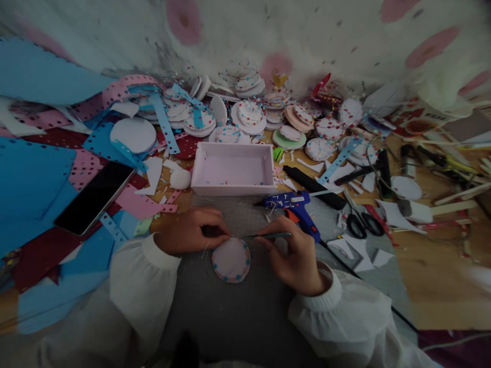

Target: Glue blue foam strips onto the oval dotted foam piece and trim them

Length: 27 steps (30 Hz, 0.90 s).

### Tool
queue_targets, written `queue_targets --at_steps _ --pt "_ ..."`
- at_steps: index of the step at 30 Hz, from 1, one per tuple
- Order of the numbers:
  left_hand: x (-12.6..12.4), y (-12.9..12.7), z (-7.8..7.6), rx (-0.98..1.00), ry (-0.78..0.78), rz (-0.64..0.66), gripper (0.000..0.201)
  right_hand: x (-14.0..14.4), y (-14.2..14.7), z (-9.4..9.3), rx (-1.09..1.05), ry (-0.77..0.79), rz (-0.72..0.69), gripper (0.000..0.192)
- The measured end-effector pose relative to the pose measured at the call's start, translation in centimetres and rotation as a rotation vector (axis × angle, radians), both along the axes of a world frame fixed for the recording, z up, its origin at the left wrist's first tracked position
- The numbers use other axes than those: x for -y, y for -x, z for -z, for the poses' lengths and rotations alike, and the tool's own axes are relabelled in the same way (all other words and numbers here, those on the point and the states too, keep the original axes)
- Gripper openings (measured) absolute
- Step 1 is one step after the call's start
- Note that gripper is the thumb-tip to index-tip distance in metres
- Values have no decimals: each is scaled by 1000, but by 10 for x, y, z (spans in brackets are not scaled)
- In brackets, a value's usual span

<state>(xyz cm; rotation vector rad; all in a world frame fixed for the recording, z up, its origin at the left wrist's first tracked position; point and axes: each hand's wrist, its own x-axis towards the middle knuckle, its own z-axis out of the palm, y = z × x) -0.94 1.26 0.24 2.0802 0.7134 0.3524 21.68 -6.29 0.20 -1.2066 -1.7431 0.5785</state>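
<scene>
Cluttered floor; both hands (192,231) (297,258) edge pink disc (230,259).

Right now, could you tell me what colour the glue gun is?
The glue gun is blue with an orange trigger, seen best in the head view.

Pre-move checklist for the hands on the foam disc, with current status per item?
1. Left hand steadying the pink foam disc at its top edge: ok.
2. Right hand gripping the thin tool, tip pointing at the disc's top edge: ok.
3. Whether the tip actually touches the disc: cannot tell.
4. Disc flat on the grey mat: ok.
5. Blue glue gun clear of the right hand: not ok, it lies just behind the knuckles.
6. Pink tray within reach behind the hands: ok.
</scene>
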Motion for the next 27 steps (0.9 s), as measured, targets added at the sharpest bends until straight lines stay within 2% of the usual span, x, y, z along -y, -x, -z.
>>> queue_targets --at_steps 27 --pt "0 -1 -2 -37 -5 12 12 0 -1 -2 21 31 -3 10"
